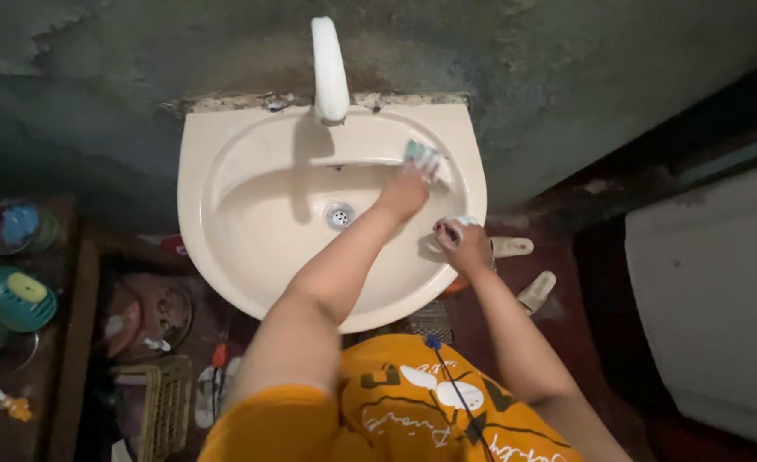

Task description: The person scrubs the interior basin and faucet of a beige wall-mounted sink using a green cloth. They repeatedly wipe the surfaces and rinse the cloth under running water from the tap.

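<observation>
A cream sink (224, 145) hangs under a white tap (329, 68). The left hand (406, 192) reaches inside the basin's far right wall, fingers clamped on a green-white sponge (424, 158) — the right hand (462, 244) rests on the rim, fingers curled around something small and white.

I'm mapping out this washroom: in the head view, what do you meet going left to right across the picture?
Teal container with yellow lid → woven basket → sink drain → left hand → right hand → white toilet.

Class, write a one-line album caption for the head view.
Left hand scrubs the sink with a sponge; right hand grips its rim.
</observation>
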